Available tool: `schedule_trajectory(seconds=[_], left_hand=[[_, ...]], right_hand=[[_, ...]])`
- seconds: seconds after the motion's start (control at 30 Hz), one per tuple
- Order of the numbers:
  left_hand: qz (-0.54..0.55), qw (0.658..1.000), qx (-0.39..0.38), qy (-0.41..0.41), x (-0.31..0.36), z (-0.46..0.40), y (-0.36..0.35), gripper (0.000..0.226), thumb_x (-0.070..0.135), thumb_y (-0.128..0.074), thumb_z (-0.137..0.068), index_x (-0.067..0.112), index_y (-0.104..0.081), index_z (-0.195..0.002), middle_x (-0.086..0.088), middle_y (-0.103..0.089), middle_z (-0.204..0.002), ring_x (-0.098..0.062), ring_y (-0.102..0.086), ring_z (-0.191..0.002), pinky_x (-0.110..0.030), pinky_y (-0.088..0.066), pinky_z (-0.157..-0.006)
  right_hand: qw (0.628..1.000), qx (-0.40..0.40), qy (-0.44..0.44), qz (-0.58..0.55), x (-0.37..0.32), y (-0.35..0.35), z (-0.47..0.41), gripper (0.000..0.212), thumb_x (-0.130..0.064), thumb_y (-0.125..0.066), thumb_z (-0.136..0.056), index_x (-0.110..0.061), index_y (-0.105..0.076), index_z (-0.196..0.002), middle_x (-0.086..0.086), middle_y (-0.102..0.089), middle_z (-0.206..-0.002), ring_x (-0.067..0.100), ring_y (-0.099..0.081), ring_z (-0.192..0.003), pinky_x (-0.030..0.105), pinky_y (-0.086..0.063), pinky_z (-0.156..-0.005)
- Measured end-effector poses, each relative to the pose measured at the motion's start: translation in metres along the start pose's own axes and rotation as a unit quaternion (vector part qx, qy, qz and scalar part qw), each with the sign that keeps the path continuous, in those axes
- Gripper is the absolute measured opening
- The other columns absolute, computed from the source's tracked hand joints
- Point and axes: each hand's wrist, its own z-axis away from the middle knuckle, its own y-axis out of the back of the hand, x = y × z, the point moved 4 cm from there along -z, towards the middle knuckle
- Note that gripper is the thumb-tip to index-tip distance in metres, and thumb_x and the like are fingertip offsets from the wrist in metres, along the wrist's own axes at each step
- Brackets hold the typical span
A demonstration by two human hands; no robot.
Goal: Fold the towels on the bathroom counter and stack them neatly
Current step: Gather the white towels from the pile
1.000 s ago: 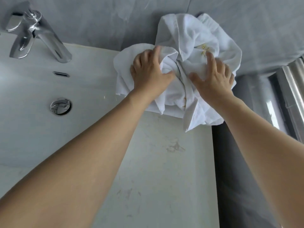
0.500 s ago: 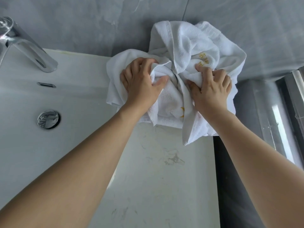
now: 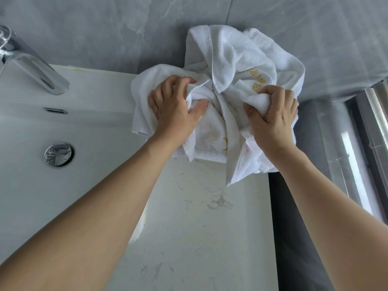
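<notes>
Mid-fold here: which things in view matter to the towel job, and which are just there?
Job:
towels, crumpled in a white heap
left hand, gripping the heap
right hand, gripping the heap
counter, under the heap

Just there:
faucet
sink
drain
overflow slot

We see soft, even daylight with faint shadows. Glare streaks the chrome faucet (image 3: 31,61) and glass panel (image 3: 357,164) at right. Wide-angle distortion bends the edges; focus is slightly soft.
</notes>
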Motion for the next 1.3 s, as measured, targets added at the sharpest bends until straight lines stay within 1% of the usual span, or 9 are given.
schedule_trajectory(seconds=[0.2,0.4,0.53,0.7,0.83,0.93,1.03,1.2,1.3], left_hand=[[-0.029,0.998,-0.055,0.013,0.009,-0.007,0.008,0.06,0.051,-0.063,-0.082,0.028,-0.043,-0.135,0.0,-0.038,-0.141,-0.026,-0.028,-0.136,-0.043,-0.015,-0.114],[-0.085,0.989,-0.075,-0.091,0.046,-0.006,0.024,0.082,0.045,-0.053,-0.076,0.034,-0.021,-0.151,0.001,-0.028,-0.148,-0.028,-0.02,-0.142,-0.072,0.0,-0.111],[-0.16,0.977,-0.057,-0.132,0.065,-0.009,0.014,0.085,0.062,-0.048,-0.081,0.034,-0.016,-0.155,-0.006,-0.019,-0.159,-0.031,-0.016,-0.147,-0.072,0.003,-0.11],[-0.135,0.98,-0.031,-0.141,0.076,-0.018,0.008,0.041,0.043,-0.056,-0.088,0.025,-0.054,-0.126,-0.009,-0.024,-0.158,-0.035,-0.024,-0.143,-0.07,-0.017,-0.111],[0.08,0.987,-0.016,-0.14,0.083,-0.012,0.02,0.035,0.029,-0.056,-0.089,0.008,-0.057,-0.118,-0.007,-0.058,-0.125,-0.028,-0.053,-0.116,-0.055,-0.039,-0.101],[0.348,0.936,-0.002,0.059,0.065,-0.002,0.037,0.03,0.026,-0.055,-0.085,0.001,-0.058,-0.099,-0.008,-0.06,-0.088,-0.018,-0.058,-0.083,-0.034,-0.048,-0.076],[0.45,0.876,0.026,0.169,0.047,0.002,0.05,0.018,0.034,-0.054,-0.078,0.018,-0.059,-0.075,-0.003,-0.058,-0.081,-0.017,-0.057,-0.081,-0.039,-0.046,-0.075],[0.342,0.935,-0.064,0.072,0.048,0.013,0.053,0.036,0.04,-0.073,-0.08,0.019,-0.057,-0.104,0.007,-0.063,-0.097,-0.007,-0.062,-0.089,-0.028,-0.05,-0.083],[0.095,0.984,-0.141,-0.057,0.047,0.019,0.043,0.067,0.05,-0.075,-0.068,0.019,-0.058,-0.124,-0.004,-0.05,-0.123,-0.023,-0.047,-0.116,-0.033,-0.038,-0.104]], right_hand=[[0.996,0.059,0.043,0.041,-0.006,0.024,0.012,0.034,-0.045,-0.056,-0.093,-0.027,-0.065,-0.12,0.007,-0.045,-0.097,0.027,-0.044,-0.094,0.029,-0.028,-0.095],[0.996,0.084,0.032,-0.002,0.008,0.038,0.032,0.028,-0.03,-0.055,-0.095,-0.011,-0.069,-0.109,0.008,-0.049,-0.086,0.03,-0.049,-0.086,0.04,-0.043,-0.086],[0.996,0.072,0.002,-0.052,0.013,0.043,0.039,0.022,-0.018,-0.051,-0.095,0.0,-0.062,-0.097,0.006,-0.046,-0.1,0.013,-0.046,-0.09,0.017,-0.041,-0.087],[0.991,0.095,-0.051,-0.082,0.01,0.049,0.041,0.021,-0.015,-0.048,-0.098,-0.006,-0.062,-0.111,0.003,-0.055,-0.114,-0.002,-0.047,-0.099,0.007,-0.036,-0.089],[0.964,0.147,-0.155,-0.16,0.016,0.053,0.039,0.02,-0.019,-0.047,-0.096,-0.019,-0.062,-0.109,-0.001,-0.06,-0.114,0.005,-0.056,-0.104,0.027,-0.046,-0.096],[0.953,0.118,-0.217,-0.175,0.024,0.046,0.038,0.026,-0.02,-0.045,-0.091,-0.027,-0.06,-0.111,-0.005,-0.061,-0.117,0.009,-0.056,-0.112,0.038,-0.046,-0.1],[0.964,0.06,-0.22,-0.136,0.025,0.041,0.041,0.041,-0.015,-0.041,-0.088,-0.029,-0.055,-0.124,-0.006,-0.056,-0.13,0.01,-0.05,-0.121,0.032,-0.04,-0.107],[0.995,0.006,-0.093,-0.017,0.006,0.04,0.041,0.069,-0.011,-0.042,-0.077,-0.019,-0.041,-0.145,0.001,-0.04,-0.149,0.019,-0.035,-0.138,0.044,-0.026,-0.116],[0.992,-0.042,-0.022,0.116,-0.004,0.038,0.04,0.081,-0.024,-0.055,-0.074,-0.023,-0.029,-0.151,-0.002,-0.044,-0.142,0.025,-0.034,-0.135,0.053,-0.016,-0.117]])
